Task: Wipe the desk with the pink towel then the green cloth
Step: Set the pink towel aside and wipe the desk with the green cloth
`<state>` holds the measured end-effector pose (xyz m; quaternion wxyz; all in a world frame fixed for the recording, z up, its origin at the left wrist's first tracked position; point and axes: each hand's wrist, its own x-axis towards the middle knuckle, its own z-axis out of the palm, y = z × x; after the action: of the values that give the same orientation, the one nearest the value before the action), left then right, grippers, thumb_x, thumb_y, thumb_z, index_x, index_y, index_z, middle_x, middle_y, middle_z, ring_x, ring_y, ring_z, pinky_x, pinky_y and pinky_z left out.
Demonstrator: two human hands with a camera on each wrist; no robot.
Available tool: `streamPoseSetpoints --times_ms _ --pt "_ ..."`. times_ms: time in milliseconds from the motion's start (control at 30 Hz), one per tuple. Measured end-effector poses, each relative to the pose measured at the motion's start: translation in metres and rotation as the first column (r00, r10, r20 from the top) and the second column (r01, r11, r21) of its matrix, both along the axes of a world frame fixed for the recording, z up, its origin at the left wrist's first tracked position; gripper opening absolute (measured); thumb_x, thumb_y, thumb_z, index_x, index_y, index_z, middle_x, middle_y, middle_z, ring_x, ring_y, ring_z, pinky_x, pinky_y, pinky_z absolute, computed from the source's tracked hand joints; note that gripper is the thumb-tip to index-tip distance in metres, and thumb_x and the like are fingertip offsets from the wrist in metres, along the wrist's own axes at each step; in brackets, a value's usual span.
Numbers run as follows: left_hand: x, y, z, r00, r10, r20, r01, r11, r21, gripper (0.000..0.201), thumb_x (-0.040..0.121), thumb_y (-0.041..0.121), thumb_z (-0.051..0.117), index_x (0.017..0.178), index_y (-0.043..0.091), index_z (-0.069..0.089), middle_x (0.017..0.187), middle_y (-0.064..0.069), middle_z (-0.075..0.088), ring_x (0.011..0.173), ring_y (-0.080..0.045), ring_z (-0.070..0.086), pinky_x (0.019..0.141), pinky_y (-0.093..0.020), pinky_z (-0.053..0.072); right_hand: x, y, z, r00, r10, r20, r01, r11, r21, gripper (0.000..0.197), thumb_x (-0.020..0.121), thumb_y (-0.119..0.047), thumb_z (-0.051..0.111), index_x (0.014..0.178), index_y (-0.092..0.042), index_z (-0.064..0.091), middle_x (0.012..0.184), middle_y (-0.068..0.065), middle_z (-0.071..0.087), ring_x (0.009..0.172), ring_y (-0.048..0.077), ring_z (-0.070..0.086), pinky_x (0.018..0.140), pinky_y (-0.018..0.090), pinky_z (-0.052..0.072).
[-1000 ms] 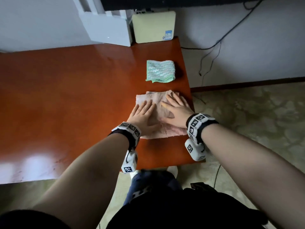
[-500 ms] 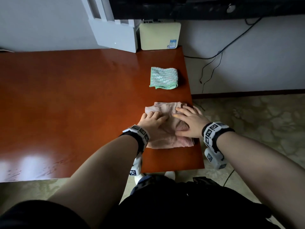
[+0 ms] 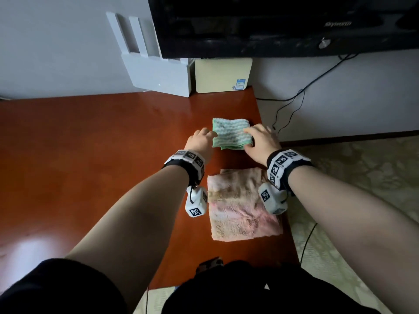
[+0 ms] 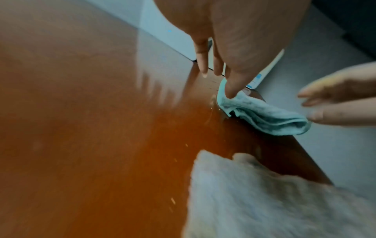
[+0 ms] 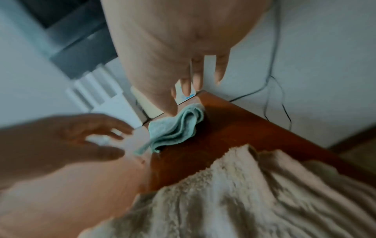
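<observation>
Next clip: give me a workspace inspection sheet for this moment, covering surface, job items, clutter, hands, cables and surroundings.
Surface: glossy red-brown desk, glare patch at its near left.
Job's things: folded green cloth near the far right edge; pink towel flat nearer the person, untouched.
Clutter: white router and cream box at the back.
Hands: left hand and right hand flank the cloth, fingers extended, touching its edges.
Cables: black cables hang right of the desk.
Surroundings: black TV, white wall, patterned floor.
</observation>
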<state>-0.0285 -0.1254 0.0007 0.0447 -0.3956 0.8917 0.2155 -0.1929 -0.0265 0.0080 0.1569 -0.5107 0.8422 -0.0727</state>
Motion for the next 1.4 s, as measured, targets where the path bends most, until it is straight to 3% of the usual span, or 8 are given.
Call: streamPoseSetpoints --times_ms 200,333,567,800,1000,1200,1333,1400 --pt "-0.013 -0.034 -0.017 0.971 -0.226 0.077 0.228 0.974 -0.02 0.041 0.093 0.019 0.056 0.133 0.027 0.052 0.143 0.0 0.038 0.129 -0.023 0.033 0.104 -0.033 0.029 0.022 -0.027 -0.012 0.998 -0.062 -0.009 0.063 0.988 0.138 0.044 0.088 -0.036 0.057 0.131 -0.029 0.048 0.138 -0.002 0.041 0.128 0.024 0.032 0.103 0.041 0.024" --pt "-0.011 -0.045 -0.023 0.977 -0.194 -0.088 0.197 0.98 0.027 0.025 0.096 0.025 0.051 0.115 0.018 0.066 0.132 -0.003 0.052 0.119 -0.027 0.042 0.096 -0.036 0.036 0.03 -0.031 -0.014 0.996 -0.075 -0.047 0.08 0.988 0.135 0.035 0.089 -0.04 0.054 0.123 -0.03 0.055 0.134 -0.004 0.045 0.125 0.022 0.032 0.099 0.039 0.022" --pt "-0.001 -0.054 0.03 0.837 0.259 -0.482 -0.061 0.919 0.389 0.012 0.098 0.017 0.042 0.101 0.006 0.045 0.093 -0.008 0.057 0.082 -0.025 0.051 0.072 -0.03 0.039 0.04 -0.046 0.017 0.981 -0.196 -0.001 0.196 0.98 -0.044 0.023 0.094 -0.025 0.05 0.111 -0.014 0.062 0.107 0.01 0.067 0.098 0.03 0.061 0.073 0.029 0.042" --pt "0.04 -0.055 0.094 0.572 0.468 -0.674 -0.353 0.882 0.313 0.022 0.101 0.014 0.033 0.116 0.0 0.041 0.092 -0.009 0.053 0.077 -0.022 0.048 0.067 -0.022 0.033 0.057 -0.057 0.065 0.988 -0.15 0.03 0.151 0.988 -0.035 0.013 0.085 -0.016 0.053 0.084 -0.009 0.064 0.078 0.011 0.062 0.077 0.033 0.06 0.059 0.028 0.043" --pt "0.105 -0.068 0.125 0.53 0.568 -0.63 -0.624 0.764 0.165 0.02 0.099 0.019 0.034 0.11 0.009 0.048 0.096 -0.015 0.062 0.086 -0.032 0.056 0.079 -0.035 0.038 0.087 -0.079 0.104 0.991 0.022 0.131 -0.006 0.992 -0.124 0.019 0.092 -0.015 0.051 0.094 -0.013 0.07 0.093 0.013 0.067 0.085 0.032 0.061 0.06 0.025 0.041" --pt "0.168 -0.062 0.145 0.407 0.554 -0.726 -0.789 0.614 0.027 0.021 0.098 0.016 0.044 0.108 0.007 0.06 0.112 -0.013 0.062 0.109 -0.032 0.053 0.09 -0.037 0.037 0.123 -0.085 0.124 0.994 0.108 0.007 -0.093 0.883 -0.46 0.028 0.095 -0.015 0.047 0.117 -0.015 0.065 0.109 0.012 0.068 0.107 0.034 0.057 0.094 0.038 0.039" --pt "0.2 -0.034 0.125 0.479 0.546 -0.687 -0.752 0.659 -0.001 0.024 0.091 0.013 0.046 0.106 0.002 0.061 0.109 -0.019 0.062 0.106 -0.035 0.052 0.086 -0.037 0.036 0.138 -0.065 0.098 0.934 0.331 -0.136 -0.358 0.84 -0.408 0.028 0.091 -0.011 0.048 0.111 -0.013 0.068 0.111 0.006 0.066 0.108 0.027 0.052 0.093 0.035 0.032" --pt "0.215 -0.014 0.107 0.626 0.551 -0.552 -0.69 0.721 -0.064 0.024 0.09 0.015 0.049 0.105 0.004 0.063 0.113 -0.014 0.06 0.111 -0.032 0.048 0.089 -0.035 0.033 0.144 -0.051 0.078 0.893 0.44 -0.098 -0.449 0.854 -0.263 0.029 0.091 -0.011 0.048 0.113 -0.015 0.067 0.116 0.004 0.062 0.113 0.024 0.049 0.096 0.034 0.03"
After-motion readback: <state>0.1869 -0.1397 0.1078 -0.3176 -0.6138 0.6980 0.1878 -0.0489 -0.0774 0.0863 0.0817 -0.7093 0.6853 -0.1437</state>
